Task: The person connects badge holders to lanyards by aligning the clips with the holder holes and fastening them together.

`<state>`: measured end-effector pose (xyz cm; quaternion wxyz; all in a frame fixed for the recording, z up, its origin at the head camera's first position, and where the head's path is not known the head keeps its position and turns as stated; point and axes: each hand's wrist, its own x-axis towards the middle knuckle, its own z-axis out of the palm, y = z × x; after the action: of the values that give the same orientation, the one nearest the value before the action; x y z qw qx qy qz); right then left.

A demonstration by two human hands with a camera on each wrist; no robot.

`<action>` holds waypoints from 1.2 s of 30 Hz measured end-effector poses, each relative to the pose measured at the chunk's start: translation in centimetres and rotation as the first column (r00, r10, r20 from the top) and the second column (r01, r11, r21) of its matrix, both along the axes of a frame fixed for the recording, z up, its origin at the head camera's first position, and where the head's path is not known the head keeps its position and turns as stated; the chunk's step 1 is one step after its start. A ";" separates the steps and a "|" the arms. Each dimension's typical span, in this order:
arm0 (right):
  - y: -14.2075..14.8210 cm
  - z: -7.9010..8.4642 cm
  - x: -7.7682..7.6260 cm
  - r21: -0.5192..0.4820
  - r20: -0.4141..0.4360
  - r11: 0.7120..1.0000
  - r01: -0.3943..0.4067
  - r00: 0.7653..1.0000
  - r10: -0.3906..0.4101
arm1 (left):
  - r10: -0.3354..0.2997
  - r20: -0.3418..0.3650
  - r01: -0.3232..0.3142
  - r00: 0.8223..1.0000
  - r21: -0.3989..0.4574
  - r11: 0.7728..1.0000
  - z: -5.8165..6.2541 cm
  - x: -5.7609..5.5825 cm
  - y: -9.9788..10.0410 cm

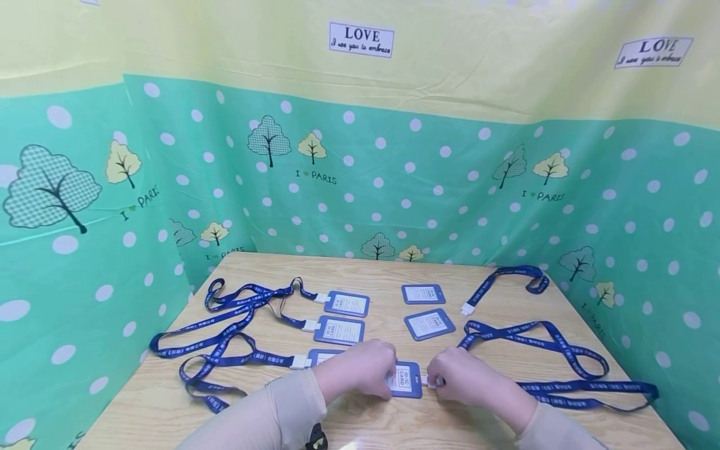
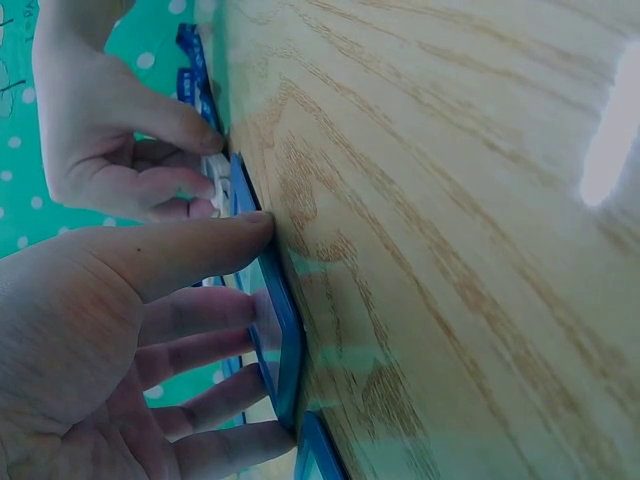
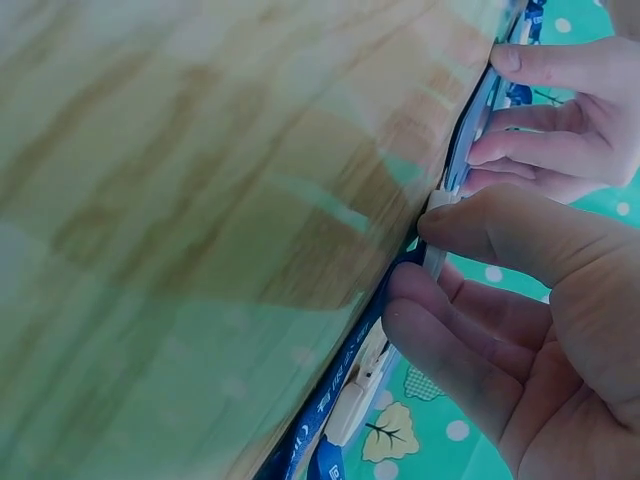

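Near the front of the table, my left hand [image 1: 368, 367] holds a blue badge holder [image 1: 413, 389] with a white ID/IC card in it. Its thumb is on the near edge and its fingers reach over the face, as the left wrist view shows. My right hand [image 1: 464, 378] pinches a white plastic clip [image 3: 436, 215] at the end of a navy lanyard [image 1: 590, 389] between thumb and fingers. The clip is right at the slotted end of the badge holder. The lanyard's loop trails off to the right. Partly behind my left hand lies another badge holder [image 1: 323, 356].
Further back on the left lie two badge holders [image 1: 347, 304] [image 1: 339, 330] with clipped, tangled lanyards [image 1: 225, 340]. Two loose badge holders [image 1: 423, 294] [image 1: 430, 324] lie at centre back. Two lanyards [image 1: 486, 287] [image 1: 554, 331] lie to the right. Patterned curtains [image 1: 349, 206] surround the wooden table [image 1: 140, 412].
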<state>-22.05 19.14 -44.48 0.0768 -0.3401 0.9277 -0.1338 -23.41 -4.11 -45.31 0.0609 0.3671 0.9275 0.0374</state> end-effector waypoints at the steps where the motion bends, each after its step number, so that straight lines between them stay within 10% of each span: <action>1: 0.0 0.0 0.0 0.000 0.000 1.000 -0.002 1.000 0.002 | 0.000 -0.001 0.000 1.000 0.000 1.000 0.0 0.0 0.0; 36: -0.1 -0.3 -0.2 -0.037 0.009 0.999 -0.008 1.000 0.008 | 0.003 0.030 -0.003 1.000 -0.003 1.000 0.0 -0.1 0.0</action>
<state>-22.21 19.07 -44.81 0.0752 -0.3446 0.9233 -0.1522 -23.53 -4.07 -45.34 0.0751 0.3651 0.9270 0.0416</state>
